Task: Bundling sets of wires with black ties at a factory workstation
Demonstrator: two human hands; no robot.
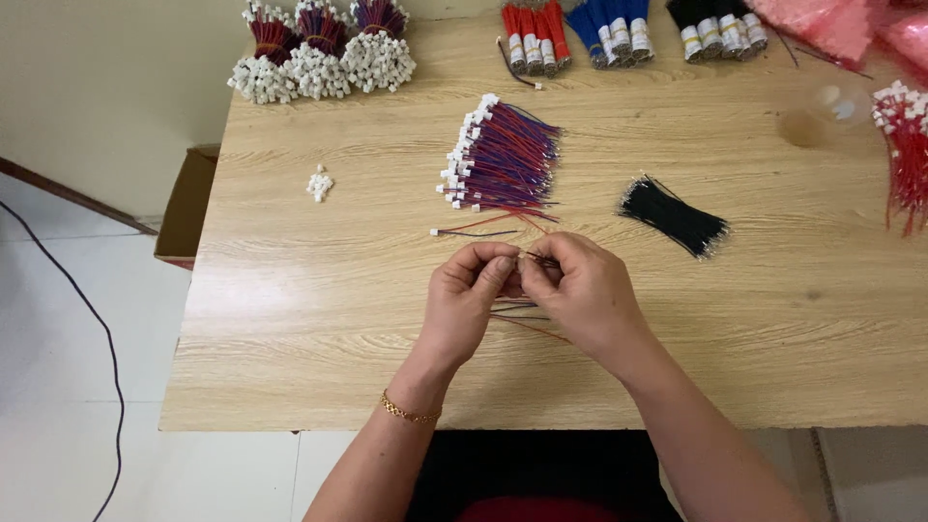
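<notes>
Partway, judging by the piles: a fanned pile of red-and-blue wires with white connectors (498, 155) lies finished on the worktop (319, 319), one single connector wire (474, 232) beside it; black wire bundle (674, 217) and loose white connectors (320, 183) untouched. Left hand (467, 295) and right hand (580, 290) meet mid-worktop, each grip pressed together, pinching a few thin red and blue wires (527, 319) between fingertips; the wire ends are hidden.

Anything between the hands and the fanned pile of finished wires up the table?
Only one loose wire with a white plug lies on the table between the hands (left, right) and the pile. It lies flat. Both hands pinch thin wires.
</notes>
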